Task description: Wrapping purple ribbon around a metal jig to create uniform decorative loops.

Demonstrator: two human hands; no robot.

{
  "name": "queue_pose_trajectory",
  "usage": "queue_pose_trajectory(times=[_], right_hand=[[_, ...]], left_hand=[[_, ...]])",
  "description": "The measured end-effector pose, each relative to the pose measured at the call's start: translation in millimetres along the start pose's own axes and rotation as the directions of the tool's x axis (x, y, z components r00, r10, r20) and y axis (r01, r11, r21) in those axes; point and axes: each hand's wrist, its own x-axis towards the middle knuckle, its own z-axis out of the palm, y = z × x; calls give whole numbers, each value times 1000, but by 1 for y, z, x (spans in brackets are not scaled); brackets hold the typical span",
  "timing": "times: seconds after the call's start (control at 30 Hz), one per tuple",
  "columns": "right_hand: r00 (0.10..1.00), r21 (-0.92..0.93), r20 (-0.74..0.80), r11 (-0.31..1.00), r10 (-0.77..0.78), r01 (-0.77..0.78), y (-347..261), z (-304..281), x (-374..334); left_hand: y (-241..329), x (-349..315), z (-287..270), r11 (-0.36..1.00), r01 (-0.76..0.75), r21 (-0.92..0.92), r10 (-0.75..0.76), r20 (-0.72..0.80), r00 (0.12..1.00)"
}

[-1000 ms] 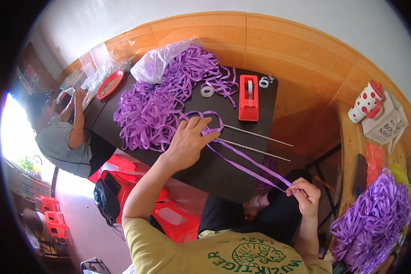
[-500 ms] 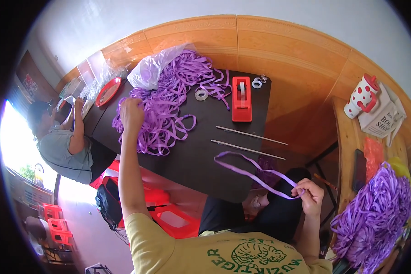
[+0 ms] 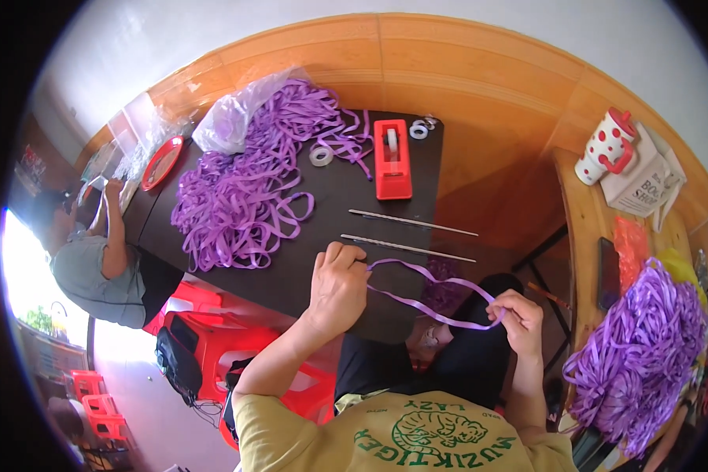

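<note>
Head view: both hands, left (image 3: 337, 285) and right (image 3: 518, 316), pinch a looped purple ribbon (image 3: 433, 295).

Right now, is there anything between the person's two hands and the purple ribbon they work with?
No, nothing visible stands in the way. The left hand presses one end of the purple ribbon onto the dark table, and the right hand pinches the other end. The two thin rods lie just beyond the ribbon, not across it.

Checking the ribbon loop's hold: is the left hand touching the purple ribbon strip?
Touching. The head view shows the left hand pressing one end of the purple ribbon strip at its fingertips on the dark table.
</note>
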Motion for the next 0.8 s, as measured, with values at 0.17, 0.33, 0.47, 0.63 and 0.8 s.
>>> queue_pose_trajectory(times=[0.17,0.33,0.47,0.63,0.8], right_hand=[[940,-115,-239,954,243,-276,28,-18,-9],[995,202,-26,974,-101,105,-37,10,16],[945,175,308,983,-108,56,-35,16,30],[939,181,344,982,-8,-58,-13,-6,24],[961,-236,247,954,-125,185,0,-13,25]], left_hand=[[19,-6,8,966,25,-258,-50,-92,995],[93,1,16,664,132,-736,-81,104,991],[121,6,34,613,256,-747,-194,172,966],[131,-18,89,495,347,-796,-331,196,923],[133,-31,128,232,429,-873,-436,301,848]])
